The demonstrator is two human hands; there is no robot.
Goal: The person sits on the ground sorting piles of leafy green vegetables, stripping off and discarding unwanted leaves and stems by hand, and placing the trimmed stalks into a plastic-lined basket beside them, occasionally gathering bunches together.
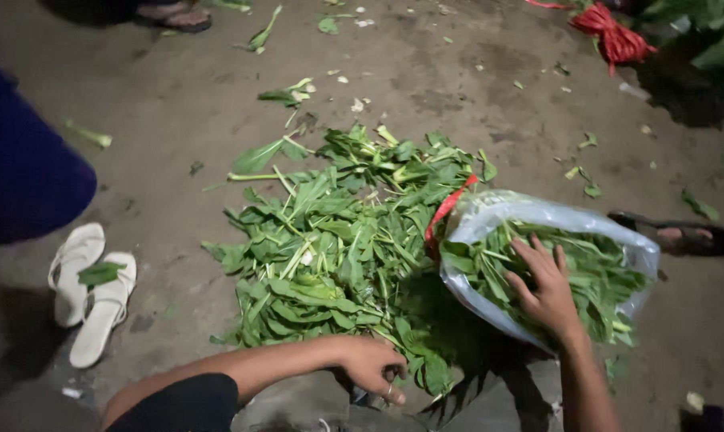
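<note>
now the right hand lies flat, fingers apart, on green leaves in the clear plastic bag at 3 o'clock. the left hand is curled shut at 6 o'clock. the big leaf pile waits on the floor, so lots is left

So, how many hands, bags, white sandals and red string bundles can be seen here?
Hands: 2, the left hand and the right hand
Plastic bag: 1
White sandals: 2
Red string bundle: 1
Total: 6
</note>
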